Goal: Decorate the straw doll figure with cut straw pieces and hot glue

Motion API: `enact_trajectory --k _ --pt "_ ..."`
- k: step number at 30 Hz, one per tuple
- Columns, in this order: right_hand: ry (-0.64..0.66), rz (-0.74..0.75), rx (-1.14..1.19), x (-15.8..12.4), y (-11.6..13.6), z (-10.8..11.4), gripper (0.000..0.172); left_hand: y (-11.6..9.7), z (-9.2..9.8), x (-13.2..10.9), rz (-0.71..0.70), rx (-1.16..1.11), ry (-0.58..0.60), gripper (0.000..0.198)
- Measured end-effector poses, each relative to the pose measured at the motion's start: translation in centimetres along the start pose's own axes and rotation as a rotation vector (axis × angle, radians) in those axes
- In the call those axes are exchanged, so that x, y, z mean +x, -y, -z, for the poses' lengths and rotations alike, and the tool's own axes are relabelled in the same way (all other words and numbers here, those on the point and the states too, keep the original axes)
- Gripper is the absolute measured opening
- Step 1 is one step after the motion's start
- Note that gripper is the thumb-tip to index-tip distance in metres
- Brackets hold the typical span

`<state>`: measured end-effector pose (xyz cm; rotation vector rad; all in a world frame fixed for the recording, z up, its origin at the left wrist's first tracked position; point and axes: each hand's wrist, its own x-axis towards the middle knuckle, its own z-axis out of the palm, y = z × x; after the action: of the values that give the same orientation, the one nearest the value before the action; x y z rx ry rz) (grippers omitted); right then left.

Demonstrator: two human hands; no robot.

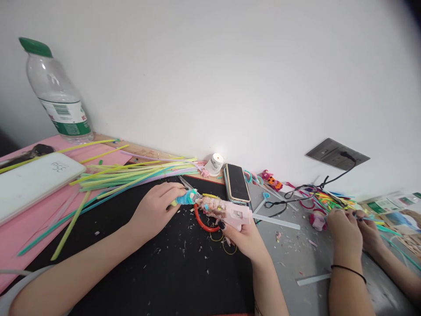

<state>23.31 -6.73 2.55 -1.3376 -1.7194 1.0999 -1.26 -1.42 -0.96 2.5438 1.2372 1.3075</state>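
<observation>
My left hand [161, 204] pinches a small piece of blue coiled pipe cleaner [186, 197] with a pale yellow-green end. Gripped in my right hand [246, 241] is a pink hot glue gun [238, 213], its front crusted with glue. The gun's nozzle meets the blue coil or comes very close to it; contact is hard to make out. A translucent glue stick [278, 220] juts from the back of the gun. Under both lies a pair of scissors with a red handle [204, 224], partly hidden by the gun, on a black mat [131, 272].
Many pastel pipe cleaners [131, 175] lie behind my left hand. A white power bank [39, 180], a plastic bottle [64, 96], a paper cup [215, 163] and a phone [237, 183] stand or lie around. At right, another person's hands [348, 228] work near a black cable [279, 204].
</observation>
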Motion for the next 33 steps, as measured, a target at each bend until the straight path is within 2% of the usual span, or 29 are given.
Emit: enact_trajectory --k 18,24,33 --pt "0.01 -0.023 0.021 0.12 -0.09 -0.06 0.039 -0.1 0.09 0.13 -0.031 0.016 -0.02 0.019" --pt "0.026 -0.061 -0.011 0.19 -0.39 0.28 0.034 -0.05 0.04 -0.08 -0.001 -0.007 -0.042 0.017" --pt "0.022 0.029 -0.006 0.21 0.0 -0.12 0.038 0.06 -0.01 -0.03 0.0 -0.007 -0.012 0.018"
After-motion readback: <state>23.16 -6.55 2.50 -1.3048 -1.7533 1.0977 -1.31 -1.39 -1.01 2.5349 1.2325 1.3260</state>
